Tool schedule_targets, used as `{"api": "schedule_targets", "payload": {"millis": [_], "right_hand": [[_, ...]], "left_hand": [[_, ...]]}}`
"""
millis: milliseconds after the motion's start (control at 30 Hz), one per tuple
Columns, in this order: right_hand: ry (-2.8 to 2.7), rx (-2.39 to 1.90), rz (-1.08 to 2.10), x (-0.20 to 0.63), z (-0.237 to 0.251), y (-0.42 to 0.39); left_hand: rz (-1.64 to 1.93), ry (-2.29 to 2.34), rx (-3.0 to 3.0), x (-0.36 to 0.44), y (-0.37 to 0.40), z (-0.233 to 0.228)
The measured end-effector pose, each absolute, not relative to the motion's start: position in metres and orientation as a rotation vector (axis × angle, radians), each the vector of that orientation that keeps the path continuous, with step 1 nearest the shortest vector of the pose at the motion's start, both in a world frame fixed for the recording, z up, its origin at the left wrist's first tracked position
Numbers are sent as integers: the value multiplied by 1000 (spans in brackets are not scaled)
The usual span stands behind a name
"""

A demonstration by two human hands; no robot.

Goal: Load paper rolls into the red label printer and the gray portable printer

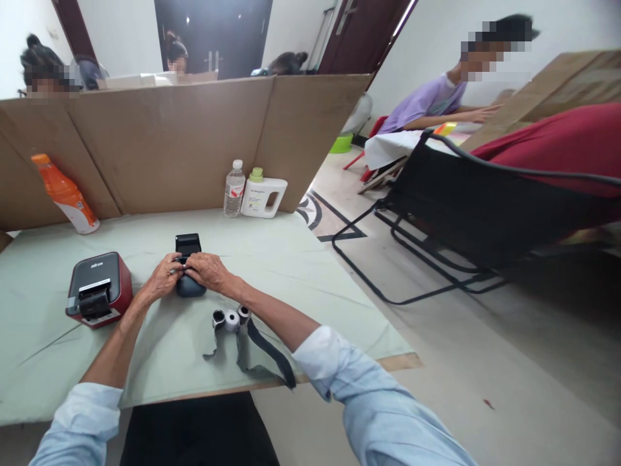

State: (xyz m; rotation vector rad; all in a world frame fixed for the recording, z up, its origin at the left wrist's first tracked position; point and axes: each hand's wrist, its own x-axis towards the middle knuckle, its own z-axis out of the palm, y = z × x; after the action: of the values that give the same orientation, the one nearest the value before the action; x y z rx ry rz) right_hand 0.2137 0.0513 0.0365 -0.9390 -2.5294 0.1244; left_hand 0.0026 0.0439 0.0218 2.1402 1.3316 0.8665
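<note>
Both my hands are on a small dark portable printer (pixel 192 287) whose black lid (pixel 187 243) stands raised at its far side. The bent fingers of my left hand (pixel 166 275) grip its left side. Across its top and right side, my right hand (pixel 208 270) is closed, with its fingertips near the left ones at the opening. Whatever may lie between the fingertips is too small to make out. Closer to me, several small paper rolls (pixel 231 320) with loose dark strips lie beneath my right forearm.
A red and black label printer (pixel 99 288) stands left of my left forearm. An orange bottle (pixel 68 197), a clear water bottle (pixel 234 189) and a white jug (pixel 264 197) line the cardboard partition (pixel 174 142). A black folding chair (pixel 436 200) and a seated person are at right.
</note>
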Motion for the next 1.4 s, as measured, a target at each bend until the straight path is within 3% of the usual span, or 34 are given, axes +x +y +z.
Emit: {"api": "schedule_targets", "payload": {"millis": [300,533,667,967,1400], "right_hand": [[-2549,-932,-91,210,35,38],[-2635,-888,-161,209,37,29],[-2682,-885,-157,209,41,22],[-2711,-849,-160,208,41,15],[-2694,-862,-104,211,37,15]], "left_hand": [[834,1356,2144,0,43,21],[1158,1659,1673,8,85,28],[1202,1574,1544,20,103,32],[1169,1332,1963,2,50,35],[962,1417,2346,-4,22,17]]}}
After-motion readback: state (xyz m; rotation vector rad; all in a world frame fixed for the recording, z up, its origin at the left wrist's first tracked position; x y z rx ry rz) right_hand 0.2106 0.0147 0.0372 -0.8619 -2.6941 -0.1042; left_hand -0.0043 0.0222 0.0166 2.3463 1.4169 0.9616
